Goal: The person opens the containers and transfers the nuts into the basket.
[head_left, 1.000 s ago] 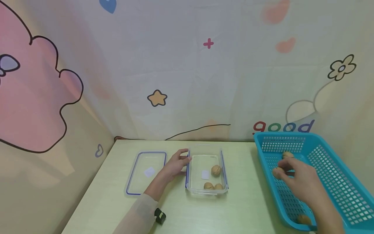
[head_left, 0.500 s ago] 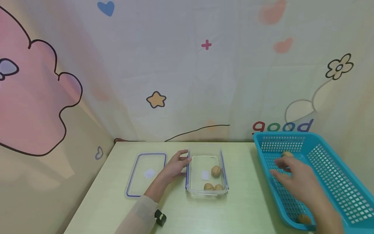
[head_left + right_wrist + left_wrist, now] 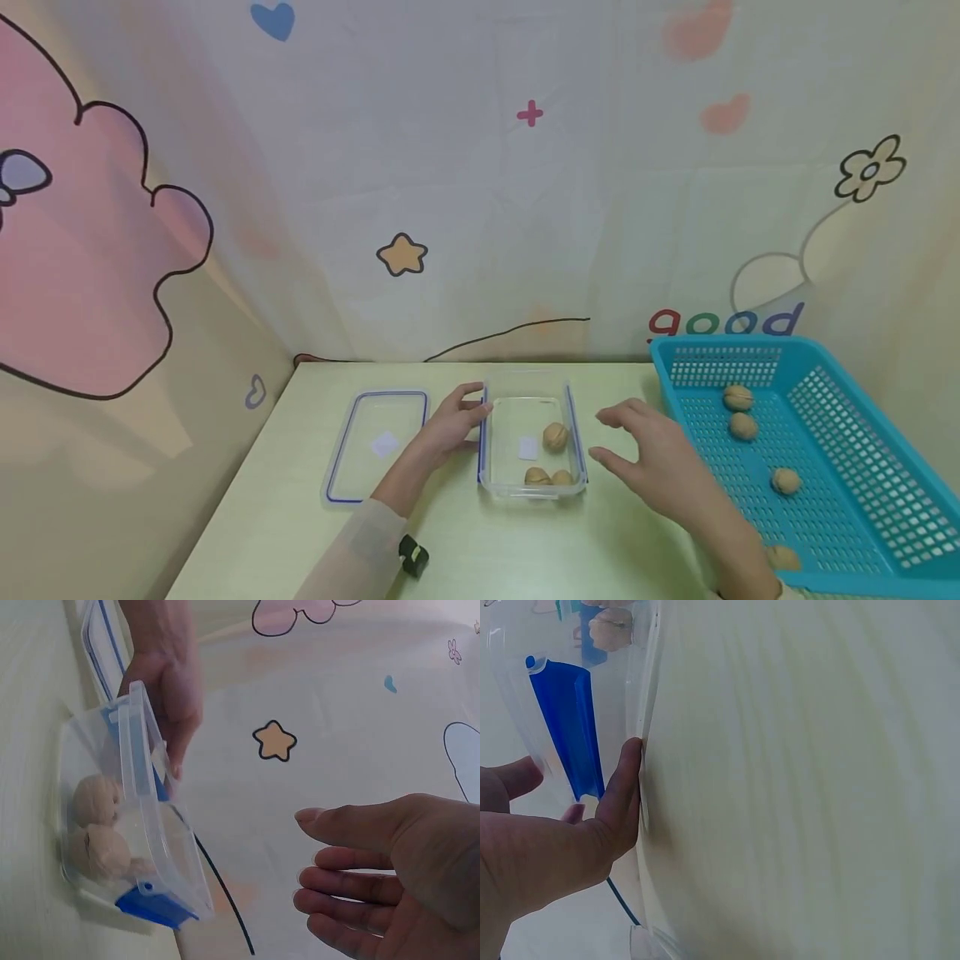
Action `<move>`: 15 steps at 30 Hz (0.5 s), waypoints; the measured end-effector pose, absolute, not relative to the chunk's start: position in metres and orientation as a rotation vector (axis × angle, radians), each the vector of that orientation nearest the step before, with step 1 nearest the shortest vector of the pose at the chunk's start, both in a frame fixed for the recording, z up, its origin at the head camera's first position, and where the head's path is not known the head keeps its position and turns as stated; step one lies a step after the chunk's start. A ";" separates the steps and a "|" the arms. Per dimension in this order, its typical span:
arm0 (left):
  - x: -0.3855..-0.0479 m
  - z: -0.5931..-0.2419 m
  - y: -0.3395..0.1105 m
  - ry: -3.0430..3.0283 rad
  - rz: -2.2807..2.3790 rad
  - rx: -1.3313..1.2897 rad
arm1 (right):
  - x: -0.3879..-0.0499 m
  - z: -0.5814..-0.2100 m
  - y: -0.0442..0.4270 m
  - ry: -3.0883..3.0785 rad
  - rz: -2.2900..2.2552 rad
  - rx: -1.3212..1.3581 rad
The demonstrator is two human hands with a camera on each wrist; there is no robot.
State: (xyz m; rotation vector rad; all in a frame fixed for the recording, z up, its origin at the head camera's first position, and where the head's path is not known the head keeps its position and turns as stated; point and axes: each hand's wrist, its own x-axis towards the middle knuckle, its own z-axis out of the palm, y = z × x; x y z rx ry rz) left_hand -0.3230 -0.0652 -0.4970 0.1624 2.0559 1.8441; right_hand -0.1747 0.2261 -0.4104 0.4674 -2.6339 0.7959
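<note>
In the head view, the right hand [image 3: 660,458], which pinched a walnut over the blue plastic basket [image 3: 720,341] a second ago, has come away empty and now hangs between the basket and the clear lidless container [image 3: 517,421]. Its thumb and fingers stand well apart, pointing at the container's right wall without touching it. Four walnuts in the basket [image 3: 786,481] are in sight, and three walnuts in the container [image 3: 555,437], as before; so the pinched one seems to have been left in the basket, and the container's share looks unaltered. The left hand [image 3: 450,425] has kept its place at the container's left side, fingers spread along the wall and over the rim, while the blue-edged lid [image 3: 367,467] lies apart, further left on the worktop [image 3: 480,550]. The left wrist view shows that hand spanning the outer wall beside a hanging blue latch [image 3: 566,727], one digit low along the container's edge near the worktop. In the right wrist view, the right hand's thumb is separated from its four loosely extended fingers, nothing between them, with walnuts visible through the container's clear wall nearby.
</note>
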 end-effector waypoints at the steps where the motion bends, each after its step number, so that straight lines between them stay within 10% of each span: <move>1: -0.323 -0.497 -0.065 2.053 1.846 0.166 | -0.177 -0.412 0.220 -2.643 0.800 0.474; 15: -0.324 -0.497 -0.066 2.033 1.857 0.180 | -0.226 -0.443 0.172 -2.803 0.827 0.495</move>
